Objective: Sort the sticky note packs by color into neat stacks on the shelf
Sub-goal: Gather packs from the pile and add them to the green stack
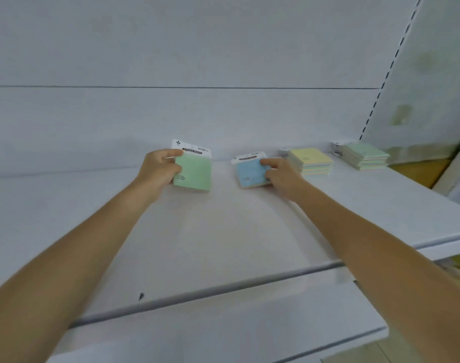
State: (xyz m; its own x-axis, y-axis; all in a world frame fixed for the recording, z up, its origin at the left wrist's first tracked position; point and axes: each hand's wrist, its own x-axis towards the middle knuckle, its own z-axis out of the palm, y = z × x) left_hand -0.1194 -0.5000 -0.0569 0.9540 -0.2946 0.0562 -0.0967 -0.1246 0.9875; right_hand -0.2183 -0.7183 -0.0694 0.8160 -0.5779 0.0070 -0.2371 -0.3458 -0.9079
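Note:
My left hand [159, 170] grips a green sticky note pack [195, 174] by its left edge, tilted up above the white shelf [223, 231]. My right hand [278, 172] holds a blue sticky note pack [250, 174] by its right side, low over the shelf or resting on it. Both packs have white header cards with a black label. To the right, a stack topped by a yellow pack [311, 161] sits near the back. Farther right stands a stack of green packs [366, 155].
The shelf's back panel [197, 74] rises just behind the packs. A slotted upright [388, 72] marks the right end. A brown cardboard box [417, 170] sits beyond the green stack. The shelf's front lip [197, 294] runs across below my forearms.

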